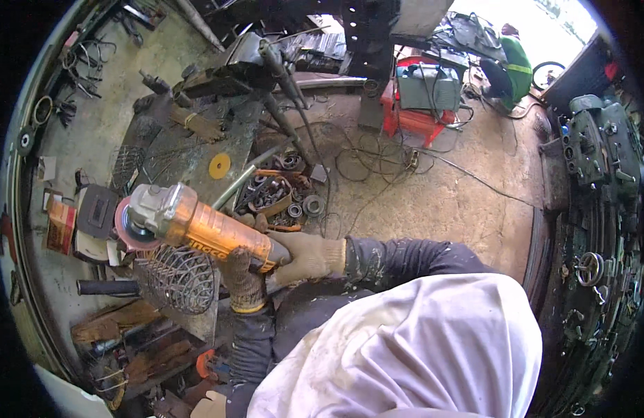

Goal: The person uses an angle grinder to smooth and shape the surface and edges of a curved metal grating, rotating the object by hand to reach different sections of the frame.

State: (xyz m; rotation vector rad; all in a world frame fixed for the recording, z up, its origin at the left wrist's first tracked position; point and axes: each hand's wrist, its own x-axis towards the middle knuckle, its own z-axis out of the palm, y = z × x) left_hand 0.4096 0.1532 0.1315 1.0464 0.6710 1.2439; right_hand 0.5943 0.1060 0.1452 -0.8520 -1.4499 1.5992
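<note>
An orange angle grinder [210, 226] with a grey metal head and a pinkish disc [133, 221] is held up slantwise, its disc end to the left. My left hand [244, 280], in a dirty knit glove, closes round the underside of its body. Gripping the rear end of the grinder is my right hand [307, 256], in a pale work glove; part of its fingers is hidden behind the tool. Below the disc lies a round cage of bent metal rods [179, 280].
A dark metal worktop [233, 143] beyond the grinder bears a yellow disc [219, 166] and a brown work glove [200, 127]. Beside it sits a heap of metal parts [273, 195]. Cables trail across the floor near a red stool [410, 125] with a grey machine [428, 87]. Heavy machinery [601, 160] lines the right.
</note>
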